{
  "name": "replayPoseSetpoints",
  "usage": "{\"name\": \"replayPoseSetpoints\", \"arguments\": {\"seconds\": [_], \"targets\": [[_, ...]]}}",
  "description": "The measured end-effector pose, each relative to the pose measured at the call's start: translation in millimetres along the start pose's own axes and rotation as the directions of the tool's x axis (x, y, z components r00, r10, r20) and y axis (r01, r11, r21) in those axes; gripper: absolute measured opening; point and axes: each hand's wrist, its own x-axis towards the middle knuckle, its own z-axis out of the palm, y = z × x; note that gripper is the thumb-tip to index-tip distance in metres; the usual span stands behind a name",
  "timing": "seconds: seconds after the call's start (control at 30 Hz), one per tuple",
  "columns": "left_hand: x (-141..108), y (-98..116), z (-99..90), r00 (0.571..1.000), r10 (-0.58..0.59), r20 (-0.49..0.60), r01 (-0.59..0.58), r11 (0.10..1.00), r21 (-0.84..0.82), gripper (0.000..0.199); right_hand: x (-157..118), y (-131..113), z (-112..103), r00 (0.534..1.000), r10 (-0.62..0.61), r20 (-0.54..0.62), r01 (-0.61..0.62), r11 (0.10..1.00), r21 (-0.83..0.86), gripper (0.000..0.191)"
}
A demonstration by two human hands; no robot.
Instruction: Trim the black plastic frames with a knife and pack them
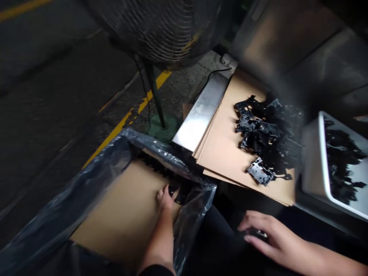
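Observation:
My left hand (166,197) reaches into a box lined with clear plastic (115,153). Its fingers are closed on a black plastic part (171,190), mostly hidden, at the edge of a cardboard sheet (123,209) inside the box. More dark parts show along the box's far side. My right hand (267,234) hangs in front of the work surface, thumb and fingers apart, holding nothing I can make out. A small shiny spot shows between them. Nearest to it, on stacked cardboard (220,153), lies a black moulded part (261,171), with a heap of similar parts (255,128) behind.
A white bin (324,153) with black parts stands at the right. Beyond the box is a pedestal fan (163,30) on a green base (162,126). A metal plate (198,119) lies beside the cardboard. Yellow lines (112,136) mark the dark floor.

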Motion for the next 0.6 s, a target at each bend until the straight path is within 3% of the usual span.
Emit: {"name": "replayPoseSetpoints", "arguments": {"seconds": [0.1, 0.17, 0.27, 0.33, 0.43, 0.53, 0.6], "targets": [[17.2, -6.1, 20.4, 0.999, -0.019, 0.031, 0.018, 0.999, 0.040, 0.035, 1.3, 17.9, -10.2, 0.994, -0.034, -0.105, 0.028, 0.998, -0.055, 0.017], [16.8, -1.4, 23.6, 1.000, -0.020, 0.022, 0.019, 0.999, 0.048, 0.032, 2.5, 36.4, -24.1, 0.971, -0.074, -0.227, 0.030, 0.981, -0.192, 0.023], [-0.3, 18.9, 15.3, 1.000, -0.006, -0.007, 0.006, 1.000, 0.024, 0.027, 4.9, 68.1, -48.1, 0.893, -0.029, -0.449, -0.151, 0.921, -0.359, 0.034], [-22.0, 37.4, 5.9, 0.999, 0.000, -0.040, -0.001, 1.000, -0.009, 0.027, 7.7, 85.4, -61.0, 0.833, 0.027, -0.552, -0.219, 0.933, -0.285, 0.037], [-68.7, 66.1, -5.6, 0.996, 0.007, -0.091, -0.015, 0.996, -0.084, 0.037, 11.7, 96.2, -73.8, 0.815, 0.043, -0.578, -0.157, 0.976, -0.149, 0.025], [-128.1, 98.4, -6.3, 0.996, 0.053, -0.070, -0.064, 0.984, -0.164, 0.046, 10.0, 87.0, -85.0, 0.812, 0.048, -0.582, -0.046, 0.999, 0.018, 0.019], [-171.2, 128.4, 1.7, 0.994, 0.106, 0.007, -0.102, 0.973, -0.205, 0.049, 2.3, 72.7, -95.0, 0.809, 0.090, -0.582, 0.015, 0.985, 0.174, 0.024]]}}
